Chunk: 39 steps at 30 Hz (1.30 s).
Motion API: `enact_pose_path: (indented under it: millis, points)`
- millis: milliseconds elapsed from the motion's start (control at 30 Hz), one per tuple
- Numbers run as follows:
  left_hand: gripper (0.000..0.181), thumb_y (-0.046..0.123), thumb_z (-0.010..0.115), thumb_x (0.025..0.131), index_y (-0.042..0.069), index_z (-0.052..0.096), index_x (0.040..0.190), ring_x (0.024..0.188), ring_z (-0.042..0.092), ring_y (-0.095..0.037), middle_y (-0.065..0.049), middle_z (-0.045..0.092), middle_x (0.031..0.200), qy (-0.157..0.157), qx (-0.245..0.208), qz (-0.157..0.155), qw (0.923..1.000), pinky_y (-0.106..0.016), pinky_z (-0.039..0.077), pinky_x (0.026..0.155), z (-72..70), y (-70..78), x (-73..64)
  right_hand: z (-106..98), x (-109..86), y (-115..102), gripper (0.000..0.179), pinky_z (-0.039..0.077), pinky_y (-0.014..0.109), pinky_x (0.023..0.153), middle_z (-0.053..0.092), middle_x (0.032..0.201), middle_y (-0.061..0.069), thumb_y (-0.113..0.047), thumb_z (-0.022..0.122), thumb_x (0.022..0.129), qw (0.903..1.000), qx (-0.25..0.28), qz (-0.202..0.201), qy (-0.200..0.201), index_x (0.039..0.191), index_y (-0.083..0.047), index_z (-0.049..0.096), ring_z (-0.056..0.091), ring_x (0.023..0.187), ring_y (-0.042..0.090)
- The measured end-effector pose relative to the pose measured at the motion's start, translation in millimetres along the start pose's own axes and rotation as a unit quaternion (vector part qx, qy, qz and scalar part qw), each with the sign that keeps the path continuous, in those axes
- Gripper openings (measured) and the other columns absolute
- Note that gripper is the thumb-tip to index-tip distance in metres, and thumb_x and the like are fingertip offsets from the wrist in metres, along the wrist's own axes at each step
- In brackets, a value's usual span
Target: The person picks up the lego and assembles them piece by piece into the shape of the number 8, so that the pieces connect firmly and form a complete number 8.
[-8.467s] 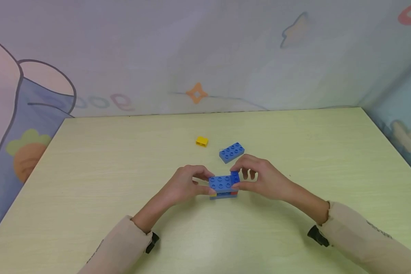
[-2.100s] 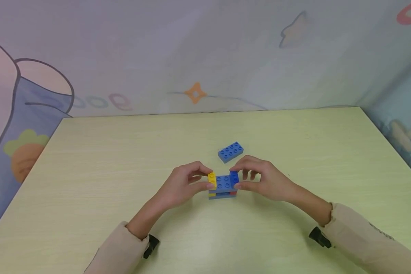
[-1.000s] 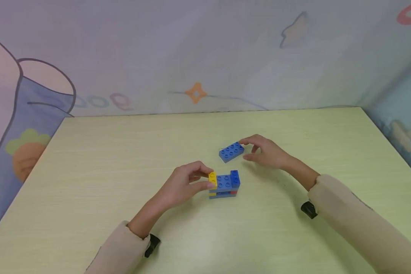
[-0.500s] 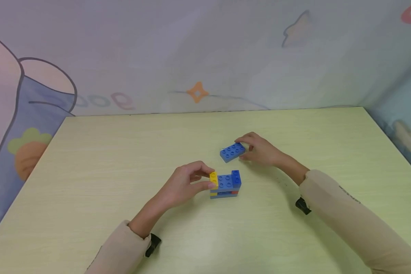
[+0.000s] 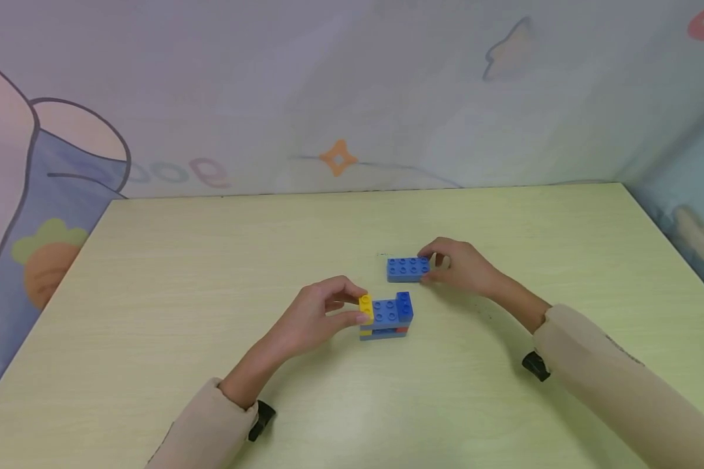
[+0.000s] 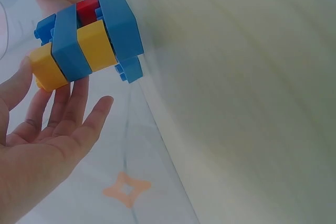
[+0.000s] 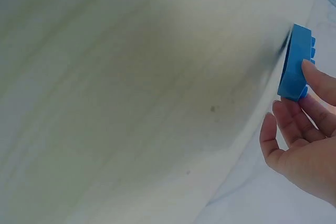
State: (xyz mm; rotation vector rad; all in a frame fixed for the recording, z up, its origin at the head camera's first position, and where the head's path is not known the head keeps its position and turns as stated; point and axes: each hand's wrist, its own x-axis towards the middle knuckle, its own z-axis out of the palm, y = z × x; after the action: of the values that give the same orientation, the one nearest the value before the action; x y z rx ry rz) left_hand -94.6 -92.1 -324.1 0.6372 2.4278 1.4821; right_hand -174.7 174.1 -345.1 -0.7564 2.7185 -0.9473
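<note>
In the head view a small brick stack stands mid-table, with a long blue brick (image 5: pixel 385 312) above a red brick (image 6: pixel 88 11), a lower yellow brick (image 6: pixel 96 45) and a bottom blue brick (image 6: pixel 122 23). On its top left end sits a yellow brick (image 5: pixel 366 309), pinched between thumb and fingers of my left hand (image 5: pixel 319 317). A darker blue brick (image 5: pixel 404 306) caps the right end. Behind the stack, my right hand (image 5: pixel 460 266) grips the right end of a loose blue eight-stud brick (image 5: pixel 405 270). The right wrist view shows that brick's (image 7: pixel 297 61) near edge lifted off the tabletop.
The pale wooden table (image 5: pixel 211 273) spreads around both hands. A printed cloth backdrop (image 5: pixel 258 98) rises behind its far edge, and another cloth panel (image 5: pixel 692 169) borders the right side.
The right hand left the stack's dark blue brick, took hold of the loose blue brick, turned it level and drew it slightly nearer. Earlier, the loose yellow brick went onto the stack's left end.
</note>
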Motion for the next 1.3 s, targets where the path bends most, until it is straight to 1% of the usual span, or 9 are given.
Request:
enact_pose_path:
  millis: [67,133,300,400,467,600,867,1133,1300]
  points:
    - [0.023,0.010,0.067,0.083,0.004,0.061,0.103,0.102,0.058,-0.022,-0.007,0.062,0.106,-0.001,-0.002,0.001,1.0000,-0.038,0.044,0.092,-0.2,-0.1,-0.2,-4,-4.8,-3,0.031,0.045,0.030,0.062,0.060,0.100,0.011,-0.006,0.070,0.079,0.9999,0.009,-0.007,0.011,0.108,0.003,0.061,0.052,0.085,0.023]
    - [0.023,0.011,0.067,0.083,0.003,0.061,0.104,0.102,0.058,-0.023,-0.007,0.062,0.106,-0.001,-0.002,0.004,1.0000,-0.039,0.044,0.092,-0.3,-0.5,-0.3,-8,-9.4,-7,0.031,0.045,0.030,0.062,0.061,0.099,0.009,-0.006,0.070,0.079,0.9995,0.021,-0.009,0.022,0.108,0.002,0.062,0.052,0.084,0.022]
    - [0.023,0.011,0.067,0.083,0.003,0.061,0.104,0.102,0.058,-0.023,-0.008,0.062,0.107,-0.001,-0.003,0.007,1.0000,-0.039,0.044,0.092,0.2,-1.4,0.0,-19,-21.6,-21,0.031,0.047,0.035,0.071,0.061,0.099,0.005,-0.008,0.071,0.079,0.9979,0.047,-0.013,0.042,0.108,-0.001,0.063,0.052,0.085,0.019]
    - [0.023,0.011,0.067,0.084,0.003,0.060,0.104,0.102,0.058,-0.023,-0.008,0.062,0.107,-0.001,-0.006,0.006,1.0000,-0.039,0.044,0.092,0.5,-2.0,0.0,-23,-29.6,-32,0.031,0.048,0.033,0.074,0.061,0.099,0.004,-0.007,0.071,0.078,0.9964,0.060,-0.033,0.050,0.108,-0.002,0.063,0.053,0.085,0.020]
    - [0.023,0.011,0.066,0.084,0.002,0.060,0.104,0.102,0.058,-0.024,-0.008,0.062,0.107,-0.002,-0.008,0.007,0.9999,-0.039,0.043,0.092,0.5,-2.4,-0.3,-24,-34.7,-38,0.031,0.048,0.028,0.072,0.060,0.098,0.003,-0.006,0.072,0.078,0.9948,0.072,-0.051,0.052,0.107,-0.003,0.063,0.053,0.085,0.020]
    - [0.023,0.011,0.066,0.084,0.002,0.060,0.104,0.103,0.057,-0.024,-0.009,0.061,0.108,-0.003,-0.005,0.011,0.9999,-0.040,0.043,0.093,0.1,-2.6,-1.4,-22,-42.8,-50,0.031,0.047,0.022,0.069,0.060,0.097,0.000,-0.006,0.072,0.077,0.9913,0.093,-0.080,0.049,0.106,-0.004,0.063,0.053,0.083,0.019]
    - [0.022,0.008,0.067,0.082,0.002,0.060,0.102,0.103,0.058,-0.023,-0.008,0.062,0.106,0.006,-0.011,0.003,0.9999,-0.039,0.044,0.092,1.3,0.2,-1.6,-8,-48.9,-62,0.031,0.047,0.026,0.068,0.060,0.096,-0.003,-0.003,0.073,0.076,0.9842,0.115,-0.128,0.041,0.105,-0.006,0.063,0.054,0.083,0.022]
    - [0.023,0.007,0.067,0.082,0.002,0.060,0.104,0.103,0.058,-0.024,-0.007,0.062,0.104,0.009,-0.017,0.005,0.9998,-0.040,0.042,0.093,3.2,3.8,-2.2,3,-49.9,-61,0.032,0.048,0.030,0.068,0.059,0.095,-0.004,-0.003,0.074,0.075,0.9830,0.110,-0.135,0.058,0.105,-0.007,0.063,0.054,0.081,0.017]
    - [0.027,0.012,0.068,0.082,0.005,0.061,0.107,0.106,0.056,-0.025,-0.005,0.063,0.107,0.017,0.012,-0.010,0.9997,-0.041,0.043,0.093,2.8,4.7,-3.1,4,-49.4,-61,0.033,0.048,0.030,0.068,0.059,0.097,-0.003,-0.003,0.073,0.075,0.9827,0.104,-0.142,0.058,0.106,-0.007,0.063,0.053,0.082,0.017]
